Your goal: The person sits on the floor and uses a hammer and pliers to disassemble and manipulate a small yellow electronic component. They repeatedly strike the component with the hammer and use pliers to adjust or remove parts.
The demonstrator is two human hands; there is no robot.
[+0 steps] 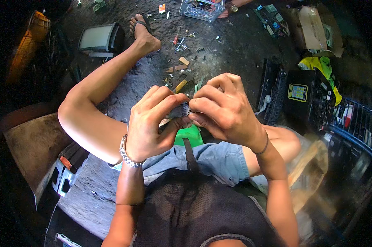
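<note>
Above my lap, my left hand (156,119) pinches a small grey metal piece with thin ridges or fins (179,111) between thumb and fingers. My right hand (225,108) is closed on the other end of the same piece, fingertips close to those of the left. Its exact kind is too small and too covered to tell. Under the hands, a bright green item (190,135) rests at my lap. Just beyond the fingers, a tool with a yellowish handle (180,86) lies on the ground.
A clear plastic crate (202,9) of parts stands ahead, with another person's hand beside it. Circuit boards (272,20) and cardboard (313,26) lie far right. Keyboards (274,92) and a blue wire basket (354,123) are right; a small monitor (100,38) sits left.
</note>
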